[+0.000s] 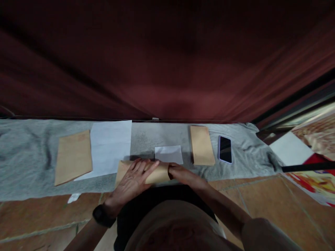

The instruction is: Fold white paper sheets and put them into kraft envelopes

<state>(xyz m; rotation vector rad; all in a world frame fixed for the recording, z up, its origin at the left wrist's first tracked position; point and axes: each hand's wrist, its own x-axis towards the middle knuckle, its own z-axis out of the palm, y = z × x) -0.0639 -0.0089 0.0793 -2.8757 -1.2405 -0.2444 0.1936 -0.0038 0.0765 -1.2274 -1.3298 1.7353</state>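
Note:
A brown paper envelope [159,174] lies crosswise close to my body at the front of the grey cloth. My left hand [134,176], with a black watch on its wrist, rests flat across the envelope's left part, fingers stretched out. At the envelope's right end there is a dark opening. My right hand [181,173] is at that opening, its fingertips hidden in or behind the edge, so their grip does not show. Just beyond the envelope lies a small white piece of paper [169,154], partly overlapped at its lower edge.
On the grey cloth [146,134] are a larger brown envelope [74,157], a white sheet [111,146], a stack of narrow brown envelopes [202,146] and a phone [225,150]. A dark red drape [167,97] borders the far side. Printed packaging [314,183] lies at right.

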